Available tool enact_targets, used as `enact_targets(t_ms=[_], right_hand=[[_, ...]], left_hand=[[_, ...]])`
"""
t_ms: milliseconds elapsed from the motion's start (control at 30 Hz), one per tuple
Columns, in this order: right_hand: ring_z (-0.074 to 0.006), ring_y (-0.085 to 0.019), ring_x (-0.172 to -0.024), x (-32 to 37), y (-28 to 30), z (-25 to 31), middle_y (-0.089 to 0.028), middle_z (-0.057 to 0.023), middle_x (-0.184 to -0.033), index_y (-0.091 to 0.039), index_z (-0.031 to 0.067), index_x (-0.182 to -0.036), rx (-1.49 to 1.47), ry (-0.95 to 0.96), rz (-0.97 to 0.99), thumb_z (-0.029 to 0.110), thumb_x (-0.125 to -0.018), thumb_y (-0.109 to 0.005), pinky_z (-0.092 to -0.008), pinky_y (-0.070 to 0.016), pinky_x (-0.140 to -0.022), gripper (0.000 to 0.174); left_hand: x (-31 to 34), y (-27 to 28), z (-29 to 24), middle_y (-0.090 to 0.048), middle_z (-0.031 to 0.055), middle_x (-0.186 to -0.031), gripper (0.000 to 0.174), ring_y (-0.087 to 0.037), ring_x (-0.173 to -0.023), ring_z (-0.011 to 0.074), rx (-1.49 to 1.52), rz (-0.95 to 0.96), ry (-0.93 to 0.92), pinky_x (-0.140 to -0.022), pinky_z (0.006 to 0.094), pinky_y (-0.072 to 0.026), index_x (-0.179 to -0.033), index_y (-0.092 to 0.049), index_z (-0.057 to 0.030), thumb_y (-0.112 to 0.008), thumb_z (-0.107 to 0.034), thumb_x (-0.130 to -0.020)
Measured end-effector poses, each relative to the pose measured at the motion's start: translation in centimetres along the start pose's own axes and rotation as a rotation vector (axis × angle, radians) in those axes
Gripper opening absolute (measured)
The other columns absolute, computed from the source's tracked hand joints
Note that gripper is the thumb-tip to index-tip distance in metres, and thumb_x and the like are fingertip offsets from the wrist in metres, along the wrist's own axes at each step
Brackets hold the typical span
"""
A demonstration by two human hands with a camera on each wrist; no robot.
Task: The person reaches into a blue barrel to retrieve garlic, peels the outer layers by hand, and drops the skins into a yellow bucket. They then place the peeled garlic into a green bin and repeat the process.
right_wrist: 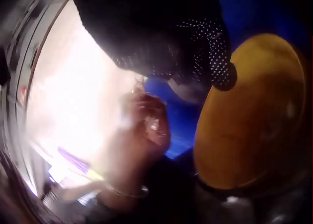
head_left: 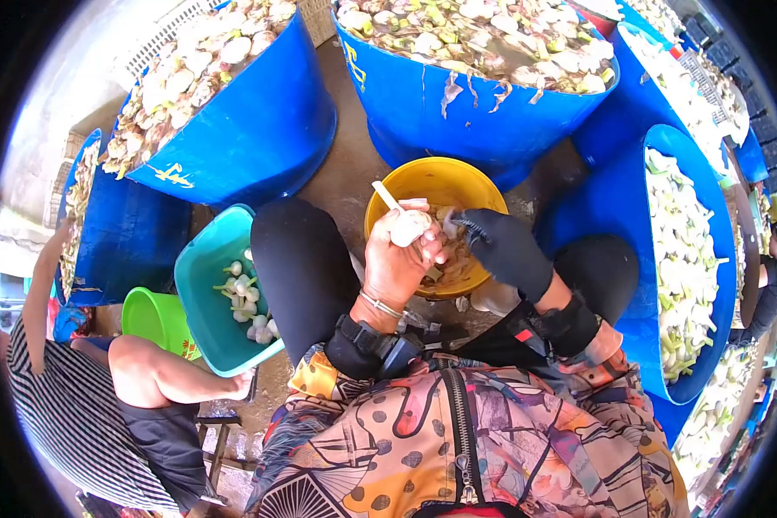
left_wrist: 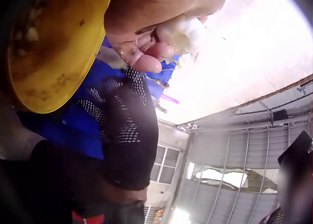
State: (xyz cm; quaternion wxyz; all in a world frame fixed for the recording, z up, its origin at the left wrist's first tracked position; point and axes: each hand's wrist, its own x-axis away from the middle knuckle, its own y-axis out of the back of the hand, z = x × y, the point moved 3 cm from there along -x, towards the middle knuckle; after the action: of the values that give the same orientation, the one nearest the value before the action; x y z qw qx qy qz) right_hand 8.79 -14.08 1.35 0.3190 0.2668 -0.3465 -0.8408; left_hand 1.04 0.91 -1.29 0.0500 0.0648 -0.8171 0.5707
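Note:
In the head view my bare left hand (head_left: 390, 263) grips a white garlic bulb (head_left: 408, 228), its cut stem pointing up and away. The bulb (left_wrist: 180, 34) also shows between the fingers in the left wrist view. Close on the right, my right hand (head_left: 511, 252) wears a black glove with pale dots. Its fingertips pinch a pale strip of garlic skin (head_left: 450, 224), seen also as a whitish skin flap (left_wrist: 111, 57) beside the gloved fingers. Both hands are over a yellow basin (head_left: 483, 171) with loose skins in it.
Blue tubs (head_left: 259, 112) of garlic or peelings stand ahead and at both sides, among them a right tub (head_left: 578, 207) of stemmed bulbs. A teal basin (head_left: 207, 324) holds several white bulbs. Left of it are a green bucket (head_left: 151, 315) and another person's leg (head_left: 168, 367).

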Motion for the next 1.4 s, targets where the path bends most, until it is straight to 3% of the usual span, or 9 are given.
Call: enact_targets(t_ms=[200, 500, 600, 800, 900, 1000, 1100, 1300, 1400], right_hand=[[-0.0351, -0.059, -0.068, -0.9, 0.2, 1.7, -0.062, -0.0159, -0.076, -0.063, 0.0059, -0.085, -0.310, -0.178, 0.061, 0.017, -0.082, -0.060, -0.0422, -0.0459, -0.060, 0.012], [-0.0364, -0.060, -0.069, -3.4, 0.7, 3.5, -0.062, -0.0182, -0.073, -0.062, 0.0033, -0.078, -0.134, -0.036, 0.174, 0.030, -0.082, -0.059, -0.0451, -0.0460, -0.063, 0.027], [-0.0375, -0.060, -0.070, -3.5, 0.5, 2.8, -0.063, -0.0187, -0.075, -0.063, 0.0035, -0.079, -0.192, -0.056, 0.310, 0.027, -0.081, -0.058, -0.0458, -0.0465, -0.064, 0.024], [-0.0380, -0.060, -0.070, -3.4, 0.2, 2.6, -0.063, -0.0178, -0.074, -0.062, 0.0037, -0.080, -0.133, 0.011, 0.206, 0.022, -0.079, -0.058, -0.0451, -0.0464, -0.064, 0.019], [-0.0378, -0.059, -0.069, -3.4, 0.0, 1.8, -0.062, -0.0175, -0.074, -0.061, 0.0037, -0.079, -0.351, -0.020, 0.205, 0.021, -0.080, -0.058, -0.0435, -0.0461, -0.062, 0.018], [-0.0380, -0.059, -0.069, -3.4, 0.5, 2.2, -0.062, -0.0177, -0.073, -0.060, 0.0038, -0.079, -0.473, -0.226, 0.225, 0.022, -0.082, -0.059, -0.0419, -0.0458, -0.061, 0.018], [-0.0387, -0.059, -0.070, -3.1, 1.5, 4.6, -0.062, -0.0183, -0.074, -0.060, 0.0046, -0.081, -0.154, -0.033, 0.103, 0.023, -0.082, -0.059, -0.0429, -0.0455, -0.060, 0.018], [-0.0352, -0.055, -0.063, -3.2, -0.1, 3.1, -0.056, -0.0163, -0.068, -0.058, 0.0065, -0.085, -0.085, 0.033, 0.041, 0.016, -0.079, -0.061, -0.0379, -0.0437, -0.056, 0.011], [-0.0399, -0.058, -0.069, -3.3, 0.2, 2.7, -0.060, -0.0196, -0.072, -0.057, 0.0058, -0.082, -0.006, 0.035, 0.105, 0.020, -0.079, -0.061, -0.0469, -0.0448, -0.059, 0.015]], left_hand=[[-0.2, 0.6, -0.4, -0.057, 0.0096, -0.086, 0.031, -0.056, -0.075, 0.0193, -0.155, -0.007, -0.167, -0.064, 0.0332, -0.0454, -0.111, -0.053, -0.0055, -0.045, -0.026, -0.089], [0.1, 0.3, -0.5, -0.055, 0.0066, -0.105, 0.032, -0.052, -0.098, 0.0146, -0.868, -0.016, -0.490, -0.090, 0.0281, -0.0392, -0.117, -0.050, -0.0016, -0.047, -0.013, -0.087], [0.4, -0.2, -0.2, -0.053, 0.0066, -0.109, 0.032, -0.051, -0.099, 0.0139, -0.924, -0.035, -0.513, -0.091, 0.0278, -0.0384, -0.116, -0.050, -0.0018, -0.046, -0.013, -0.087], [0.5, -0.3, -0.3, -0.052, 0.0074, -0.109, 0.031, -0.051, -0.099, 0.0154, -0.927, -0.044, -0.565, -0.092, 0.0285, -0.0386, -0.117, -0.049, -0.0018, -0.044, -0.012, -0.088], [-0.1, 0.2, 0.1, -0.052, 0.0077, -0.108, 0.029, -0.052, -0.098, 0.0161, -0.538, -0.067, -0.398, -0.090, 0.0292, -0.0400, -0.116, -0.050, -0.0020, -0.043, -0.012, -0.090], [0.2, 0.2, -0.1, -0.052, 0.0080, -0.107, 0.027, -0.052, -0.095, 0.0168, -0.528, -0.083, -0.355, -0.089, 0.0301, -0.0415, -0.115, -0.050, -0.0022, -0.043, -0.012, -0.091], [-0.2, 0.8, -0.2, -0.052, 0.0081, -0.107, 0.027, -0.052, -0.095, 0.0158, -0.782, -0.128, -0.503, -0.089, 0.0302, -0.0414, -0.115, -0.049, -0.0016, -0.043, -0.011, -0.091], [0.4, 0.0, -0.5, -0.054, 0.0121, -0.112, 0.029, -0.050, -0.105, 0.0196, -1.140, -0.117, -0.675, -0.094, 0.0318, -0.0381, -0.113, -0.051, 0.0021, -0.043, -0.010, -0.088], [0.7, -0.7, -0.4, -0.053, 0.0099, -0.111, 0.029, -0.051, -0.101, 0.0165, -1.026, -0.081, -0.640, -0.093, 0.0288, -0.0382, -0.115, -0.051, 0.0005, -0.042, -0.010, -0.090]])
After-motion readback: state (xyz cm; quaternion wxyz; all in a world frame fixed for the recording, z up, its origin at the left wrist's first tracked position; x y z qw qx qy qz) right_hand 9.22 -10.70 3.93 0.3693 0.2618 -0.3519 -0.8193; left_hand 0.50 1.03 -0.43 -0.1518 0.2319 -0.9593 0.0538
